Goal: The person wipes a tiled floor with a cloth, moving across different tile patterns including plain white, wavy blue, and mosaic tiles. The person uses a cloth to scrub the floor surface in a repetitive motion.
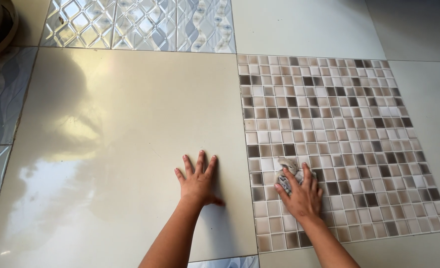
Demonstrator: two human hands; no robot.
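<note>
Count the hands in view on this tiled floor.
2. The left hand lies flat, fingers spread, on the plain cream tile. The right hand presses a grey cloth onto the brown mosaic tile.

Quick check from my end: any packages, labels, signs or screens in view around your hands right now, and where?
None in view: no package, label, sign or screen.
Right hand: pressing a crumpled grey cloth onto the brown and beige mosaic tile.
Left hand: flat, fingers spread, on the glossy cream tile.
Silvery diamond-relief tiles: along the top edge.
</note>
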